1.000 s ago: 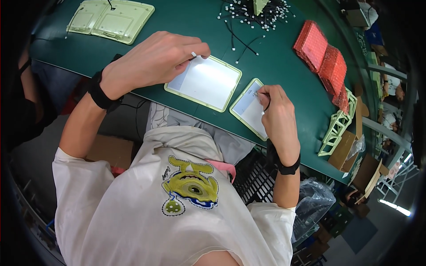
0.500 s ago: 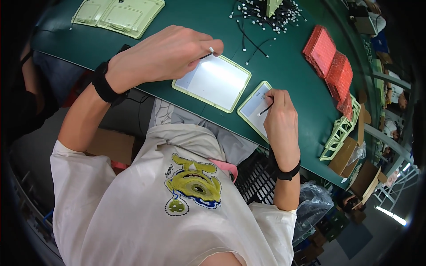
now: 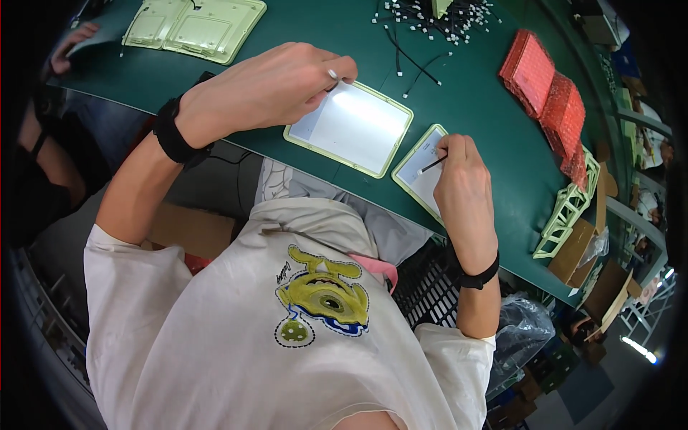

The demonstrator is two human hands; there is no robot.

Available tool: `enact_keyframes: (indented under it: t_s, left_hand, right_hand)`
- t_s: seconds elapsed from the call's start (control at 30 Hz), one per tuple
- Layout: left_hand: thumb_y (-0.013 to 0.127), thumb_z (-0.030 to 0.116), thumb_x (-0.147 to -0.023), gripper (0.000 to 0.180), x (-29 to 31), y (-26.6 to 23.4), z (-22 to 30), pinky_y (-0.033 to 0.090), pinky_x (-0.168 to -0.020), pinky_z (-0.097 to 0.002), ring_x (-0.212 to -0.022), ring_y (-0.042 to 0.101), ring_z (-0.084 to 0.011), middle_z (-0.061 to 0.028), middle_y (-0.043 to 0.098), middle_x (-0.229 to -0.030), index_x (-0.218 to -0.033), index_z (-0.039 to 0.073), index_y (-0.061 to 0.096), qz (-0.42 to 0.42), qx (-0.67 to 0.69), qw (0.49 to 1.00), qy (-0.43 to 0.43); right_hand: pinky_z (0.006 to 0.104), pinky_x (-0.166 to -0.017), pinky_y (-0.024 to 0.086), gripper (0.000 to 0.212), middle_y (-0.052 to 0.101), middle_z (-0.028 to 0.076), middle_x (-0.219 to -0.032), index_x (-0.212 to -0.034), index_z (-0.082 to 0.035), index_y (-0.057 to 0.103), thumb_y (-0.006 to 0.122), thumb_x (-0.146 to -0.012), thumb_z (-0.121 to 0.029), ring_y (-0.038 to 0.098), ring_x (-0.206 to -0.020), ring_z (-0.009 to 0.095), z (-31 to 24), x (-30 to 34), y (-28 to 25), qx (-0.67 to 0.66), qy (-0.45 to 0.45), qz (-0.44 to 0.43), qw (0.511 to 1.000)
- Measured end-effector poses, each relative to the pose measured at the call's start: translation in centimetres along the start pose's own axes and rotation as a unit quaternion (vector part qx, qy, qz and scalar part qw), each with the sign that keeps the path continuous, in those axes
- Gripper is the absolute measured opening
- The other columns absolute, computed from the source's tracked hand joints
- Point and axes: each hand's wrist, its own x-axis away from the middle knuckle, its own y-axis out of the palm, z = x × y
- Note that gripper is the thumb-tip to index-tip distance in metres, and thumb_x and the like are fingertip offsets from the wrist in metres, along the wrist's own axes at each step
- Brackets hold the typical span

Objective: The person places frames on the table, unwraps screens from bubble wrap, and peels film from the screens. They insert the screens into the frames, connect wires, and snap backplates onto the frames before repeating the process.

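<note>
My left hand (image 3: 287, 84) is pinched around a short black cable whose white connector end (image 3: 332, 74) sticks out by the fingertips. It hovers over the left edge of a pale green framed panel with a white face (image 3: 362, 129). In my right hand (image 3: 464, 179) another short black cable (image 3: 434, 165) is gripped between thumb and fingers, its white plug pointing left. Below that plug lies a second green-framed panel (image 3: 416, 162), partly covered by the hand. Whether either cable joins a panel I cannot tell.
At the far side sits a pile of black cables with white connectors (image 3: 437, 25); a few lie loose. Green casings (image 3: 208, 32) rest far left, red bubble wrap (image 3: 541, 86) and green frames (image 3: 570, 204) at right. Another person's hand (image 3: 72, 46) is at the left table edge.
Both hands keep their cables and have hardly moved over the panels. The view has shifted slightly. Another person's hand has appeared at the upper left.
</note>
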Motion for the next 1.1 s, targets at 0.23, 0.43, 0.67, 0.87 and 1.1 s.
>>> enact_keyframes:
  t_s: [0.23, 0.43, 0.67, 0.87, 1.1]
  left_hand:
    - [0.069, -0.007, -0.091, 0.031, -0.3, -0.2, 0.4, 0.058, -0.08, -0.0433, -0.091, 0.072, -0.0391, -0.0171, 0.073, -0.101, -0.121, 0.0, 0.063, 0.003, 0.002, 1.0, 0.005]
    - [0.071, -0.003, -0.092, 0.027, -0.3, -0.6, 0.3, 0.06, -0.082, -0.0416, -0.092, 0.074, -0.0369, -0.0184, 0.074, -0.105, -0.118, -0.004, 0.066, -0.003, 0.054, 0.997, -0.058]
    - [0.072, -0.002, -0.091, 0.016, 0.2, -1.2, 0.3, 0.06, -0.082, -0.0395, -0.093, 0.072, -0.0324, -0.0168, 0.071, -0.109, -0.107, -0.007, 0.068, -0.02, 0.067, 0.995, -0.073]
    - [0.07, -0.003, -0.09, 0.009, -0.6, -1.6, 0.5, 0.058, -0.079, -0.0408, -0.088, 0.07, -0.0347, -0.0162, 0.068, -0.101, -0.098, -0.008, 0.069, -0.042, 0.035, 0.998, -0.024]
    - [0.07, -0.004, -0.086, 0.008, -1.0, -1.5, 1.4, 0.055, -0.077, -0.0452, -0.084, 0.065, -0.0411, -0.0182, 0.065, -0.098, -0.092, -0.008, 0.069, -0.052, -0.019, 0.998, -0.039]
  right_hand:
    - [0.0501, -0.082, 0.056, 0.02, 0.067, 0.023, -0.103, -0.107, 0.004, 0.061, 0.057, -0.09, 0.014, 0.068, -0.093, 0.044, 0.1, 0.0, -0.2, 0.008, -0.008, 0.003, 1.0]
    - [0.0491, -0.082, 0.055, 0.017, 0.069, 0.022, -0.102, -0.106, 0.004, 0.062, 0.057, -0.092, 0.012, 0.069, -0.092, 0.044, 1.3, 0.0, 0.2, -0.038, -0.004, 0.02, 0.999]
    - [0.0462, -0.081, 0.056, 0.015, 0.072, 0.022, -0.097, -0.106, 0.005, 0.065, 0.059, -0.093, 0.009, 0.07, -0.089, 0.042, 2.6, 0.1, -0.6, -0.139, -0.006, 0.023, 0.99]
    - [0.045, -0.08, 0.056, 0.017, 0.072, 0.021, -0.094, -0.108, 0.006, 0.066, 0.061, -0.092, 0.007, 0.07, -0.085, 0.041, 2.7, -0.5, -1.5, -0.162, 0.013, -0.028, 0.986]
    - [0.0472, -0.077, 0.057, 0.013, 0.072, 0.02, -0.094, -0.103, 0.006, 0.065, 0.062, -0.09, 0.006, 0.072, -0.084, 0.04, 2.7, -0.9, -1.3, -0.057, -0.044, -0.022, 0.997]
